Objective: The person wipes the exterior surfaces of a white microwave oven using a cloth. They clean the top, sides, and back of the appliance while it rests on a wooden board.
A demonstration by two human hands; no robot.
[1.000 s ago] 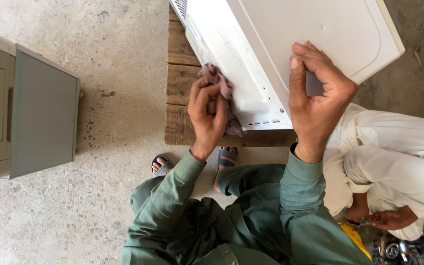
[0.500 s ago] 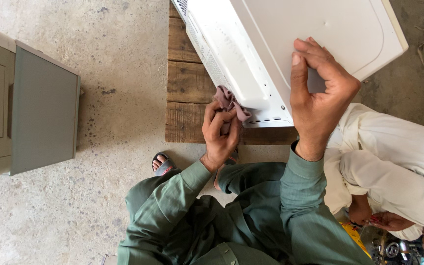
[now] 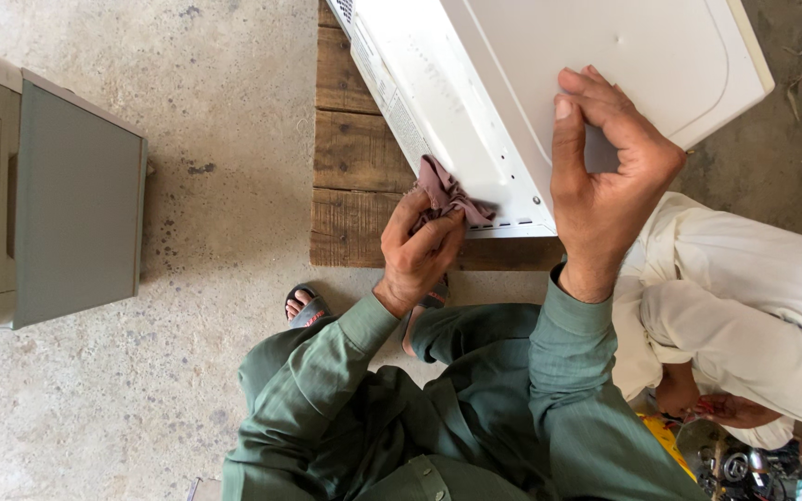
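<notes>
Gripped a crumpled dusty-pink cloth in the left hand, fingers curled shut round it, and pressed it against the side panel of a large white metal appliance casing, right at the panel's near lower corner beside a row of small slots. Braced the casing with the right hand, laid open and flat on the broad smooth top face, fingers spread and thumb along the edge, holding nothing. Rested the casing at a slant on a rough brown wooden-plank worktop, with the near corner reaching the worktop's front edge. Judged best here: kept the flat hand pressing down so the casing could not slide or rock off that edge; bunched the cloth firmly enough to put pressure through the fingertips; worked along the panel in steady overlapping strokes rather than dabbing; took care at the slots and the sharp sheet-metal rim, where a fold of cloth could snag. Crouched on the grey concrete floor, a sandalled foot just below the worktop. Shared the spot with another person in white clothes close on the right, and with a grey metal cabinet well apart on the left.
</notes>
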